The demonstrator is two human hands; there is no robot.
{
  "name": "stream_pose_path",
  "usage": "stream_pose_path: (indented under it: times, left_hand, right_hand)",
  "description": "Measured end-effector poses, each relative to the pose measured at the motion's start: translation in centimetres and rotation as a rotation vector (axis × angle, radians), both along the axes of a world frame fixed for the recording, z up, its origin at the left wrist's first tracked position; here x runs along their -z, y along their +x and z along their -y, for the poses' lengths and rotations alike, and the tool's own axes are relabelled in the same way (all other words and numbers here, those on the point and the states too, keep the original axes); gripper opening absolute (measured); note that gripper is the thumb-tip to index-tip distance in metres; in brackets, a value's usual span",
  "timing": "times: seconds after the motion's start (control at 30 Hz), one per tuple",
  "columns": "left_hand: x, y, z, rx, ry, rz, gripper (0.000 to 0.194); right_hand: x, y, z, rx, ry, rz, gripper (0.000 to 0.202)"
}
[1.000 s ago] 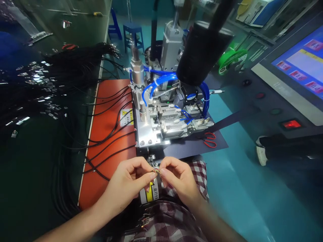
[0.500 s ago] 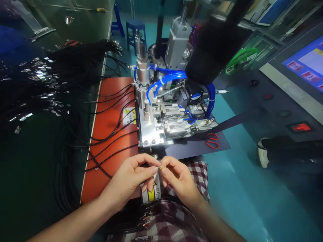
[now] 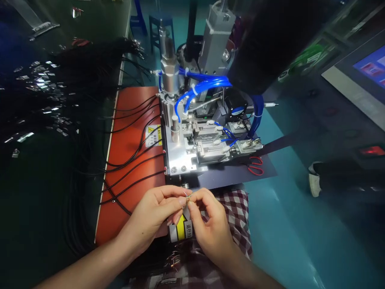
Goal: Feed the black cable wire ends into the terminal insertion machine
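Note:
Thin coloured wires [image 3: 187, 197] fan out between my fingertips, just in front of the machine. My left hand [image 3: 159, 206] pinches them between thumb and forefinger. From the other side my right hand [image 3: 209, 214] closes thumb and forefinger on the wires too. The cable they belong to is mostly hidden by the hands. Below, a bundle of cable ends with stripped wires [image 3: 173, 259] lies on the checked cloth [image 3: 210, 265] over my lap.
The metal machine [image 3: 180, 160] with blue air tubes [image 3: 207, 84] stands ahead. Black cables [image 3: 135, 160] cross the orange-red plate [image 3: 126, 124] into it. Red-handled scissors [image 3: 255, 166] lie at its right. A cable heap [image 3: 99, 60] is at left; a screen [image 3: 373, 66] is at right.
The wire ends now stand out spread between my fingertips. My right hand has turned and shifted slightly left, its fingers more curled. The view has tilted a little.

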State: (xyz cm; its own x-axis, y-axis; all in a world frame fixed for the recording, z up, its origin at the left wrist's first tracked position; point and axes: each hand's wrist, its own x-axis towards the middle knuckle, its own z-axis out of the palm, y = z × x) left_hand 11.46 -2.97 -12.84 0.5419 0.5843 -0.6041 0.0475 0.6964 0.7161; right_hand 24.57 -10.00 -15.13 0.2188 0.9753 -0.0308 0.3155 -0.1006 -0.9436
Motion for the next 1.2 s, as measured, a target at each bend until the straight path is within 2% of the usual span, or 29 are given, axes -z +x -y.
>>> stream_pose_path:
  times: [0.27, 0.4, 0.6, 0.7, 0.8, 0.87, 1.0, 1.13, 1.2]
  left_hand:
    - [0.1, 0.2, 0.3, -0.005, -0.037, -0.045, 0.017]
    - [-0.1, 0.2, 0.0, -0.004, -0.006, -0.043, 0.015]
    - [-0.7, 0.1, 0.0, 0.061, -0.012, -0.076, 0.017]
    - [-0.7, -0.1, 0.2, 0.13, 0.057, -0.077, 0.013]
    - [-0.8, -0.2, 0.3, 0.14, 0.116, -0.067, 0.011]
    - [-1.0, -0.2, 0.3, 0.142, 0.142, -0.079, 0.01]
    - [-1.4, 0.0, 0.4, 0.159, 0.247, -0.155, 0.009]
    - [-1.3, -0.1, 0.7, 0.181, 0.47, -0.266, 0.006]
    - [-1.2, -0.2, 0.9, 0.179, 0.618, -0.311, 0.002]
  right_hand:
    - [-0.1, -0.3, 0.3, 0.017, -0.011, -0.005, 0.01]
    - [-0.5, 0.8, 0.2, -0.056, -0.026, -0.042, 0.008]
    - [-0.8, 3.7, -1.0, -0.091, -0.165, -0.358, 0.009]
    - [-0.8, 3.8, -1.5, -0.145, -0.199, -0.509, 0.011]
    - [-1.0, 3.5, -1.7, -0.229, -0.193, -0.566, 0.02]
    - [-1.1, 3.4, -1.8, -0.278, -0.155, -0.536, 0.022]
    - [-1.1, 3.8, -1.8, -0.277, -0.029, -0.369, 0.009]
    - [-1.3, 4.5, -1.8, -0.309, 0.052, -0.239, 0.008]
    - [-1.6, 4.8, -1.8, -0.33, 0.109, -0.101, 0.009]
